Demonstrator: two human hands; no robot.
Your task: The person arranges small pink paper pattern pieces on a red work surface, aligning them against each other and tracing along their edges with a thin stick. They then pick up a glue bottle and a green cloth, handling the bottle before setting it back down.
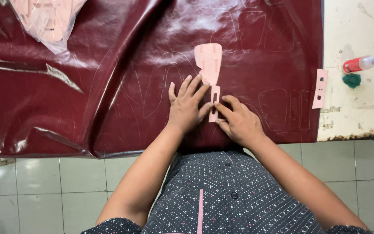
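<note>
A glossy dark red leather sheet [109,65] covers the table, with faint traced outlines on it. My left hand [187,106] lies flat on the sheet, fingers spread, its fingertips pressing the edge of a small pink slotted strip template [214,100]. My right hand [239,121] rests just right of that strip, fingers curled against its right edge; I cannot tell whether it holds a marking tool. A larger pink template [209,60] with a rounded top lies just above the strip.
Another pink slotted template [320,89] lies at the sheet's right edge. On the worn white tabletop [360,112] sit a red bottle with a pale cap [362,63] and a green wad [351,80]. A clear bag of pink templates [48,19] rests top left. Tiled floor below.
</note>
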